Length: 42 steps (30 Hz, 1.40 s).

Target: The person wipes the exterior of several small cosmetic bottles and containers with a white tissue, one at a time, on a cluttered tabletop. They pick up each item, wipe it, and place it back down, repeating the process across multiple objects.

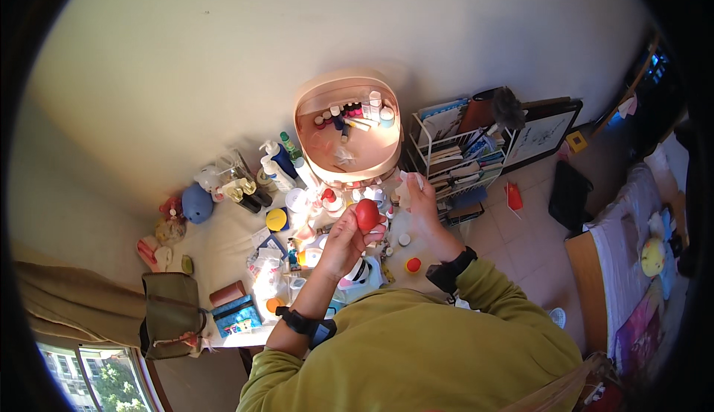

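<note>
In my left hand (344, 244) is a smooth, glossy red rounded object (367, 214), gripped between the thumb and fingers; its exact kind is unclear. My right hand (424, 204) pinches a white tissue or wipe (403, 189) a little to the right of it. Both hands are above a crowded table. Close to the left hand stands a bottle with a red pump (329, 195). Beyond the hands stands a pale pink cosmetics case (305, 158), in which several small bottles and tubes show. A small white round cap (404, 239) lies below the right hand.
Pump bottles (277, 171), a yellow-lidded jar (276, 219), a blue pouch (237, 316) and a blue ball-like object (197, 203) crowd the left side. A white wire rack (427, 147) of books and papers adjoins the right. An olive bag (170, 306) hangs at the left edge.
</note>
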Available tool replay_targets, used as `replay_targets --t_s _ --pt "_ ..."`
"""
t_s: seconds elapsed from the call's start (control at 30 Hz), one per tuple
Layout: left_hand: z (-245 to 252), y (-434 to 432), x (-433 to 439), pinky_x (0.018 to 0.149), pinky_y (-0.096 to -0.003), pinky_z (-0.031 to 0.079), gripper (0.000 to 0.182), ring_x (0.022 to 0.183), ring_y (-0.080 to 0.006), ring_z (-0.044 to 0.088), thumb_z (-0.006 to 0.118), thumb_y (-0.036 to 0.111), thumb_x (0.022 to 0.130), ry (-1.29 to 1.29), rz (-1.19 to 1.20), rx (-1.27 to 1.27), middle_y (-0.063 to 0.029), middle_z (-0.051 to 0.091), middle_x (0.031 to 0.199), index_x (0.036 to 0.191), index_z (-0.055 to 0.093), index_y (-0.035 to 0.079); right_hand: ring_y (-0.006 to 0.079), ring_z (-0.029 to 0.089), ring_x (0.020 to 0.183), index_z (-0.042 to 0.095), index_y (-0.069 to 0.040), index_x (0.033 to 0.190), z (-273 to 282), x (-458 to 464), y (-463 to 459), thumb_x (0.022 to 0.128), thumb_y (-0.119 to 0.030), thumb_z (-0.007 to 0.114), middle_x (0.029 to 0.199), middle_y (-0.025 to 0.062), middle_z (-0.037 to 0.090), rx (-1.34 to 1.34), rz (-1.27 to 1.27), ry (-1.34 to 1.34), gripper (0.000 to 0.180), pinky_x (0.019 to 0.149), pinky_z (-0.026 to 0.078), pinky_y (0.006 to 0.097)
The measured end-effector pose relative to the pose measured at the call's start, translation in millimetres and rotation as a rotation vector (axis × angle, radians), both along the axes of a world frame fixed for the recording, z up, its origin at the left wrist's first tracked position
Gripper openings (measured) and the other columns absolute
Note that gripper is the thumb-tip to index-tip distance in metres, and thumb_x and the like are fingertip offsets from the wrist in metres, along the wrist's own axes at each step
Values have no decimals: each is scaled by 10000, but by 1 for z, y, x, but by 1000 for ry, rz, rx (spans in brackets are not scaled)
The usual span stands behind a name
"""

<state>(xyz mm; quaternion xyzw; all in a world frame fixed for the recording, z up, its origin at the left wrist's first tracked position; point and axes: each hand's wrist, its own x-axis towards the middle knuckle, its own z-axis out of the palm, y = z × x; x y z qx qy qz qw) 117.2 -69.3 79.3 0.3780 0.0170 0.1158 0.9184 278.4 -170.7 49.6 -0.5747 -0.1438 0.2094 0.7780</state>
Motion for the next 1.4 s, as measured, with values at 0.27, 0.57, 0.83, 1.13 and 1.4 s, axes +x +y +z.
replay_targets --t_s 0.27,0.57,0.83,1.13,1.4 --pt "-5 -3 6 783 -335 491 489 942 -216 594 382 403 984 -67 -114 -269 -137 584 1088 1305 390 33 235 496 1143 497 -40 1264 49 -31 -16 968 -274 411 1249 145 497 121 212 -807 387 931 404 318" --pt "-35 -14 -13 717 -287 522 370 889 -182 605 563 164 903 265 300 612 -94 568 1033 1220 407 53 267 602 859 594 -9 990 53 -75 7 852 -43 537 952 139 612 -4 218 -882 153 764 470 322" --pt "-30 -12 -18 568 -232 442 380 680 -96 531 261 329 1015 155 255 904 -35 550 800 1052 499 35 103 609 853 574 16 1034 63 -77 5 989 -153 414 908 75 658 198 312 -223 238 780 465 259" --pt "-32 -23 -19 404 -216 354 174 531 -105 530 435 405 950 461 24 -78 44 544 742 964 513 250 275 610 1038 594 -22 1114 62 -73 -12 792 -11 480 1087 132 642 106 257 -1250 342 1053 321 473" --pt "-24 -28 -23 484 -229 406 163 600 -105 542 496 230 946 187 267 532 1 556 719 906 551 81 295 629 1002 570 -4 1071 71 -74 -13 945 -89 355 1065 183 646 306 388 -1040 264 1034 340 487"
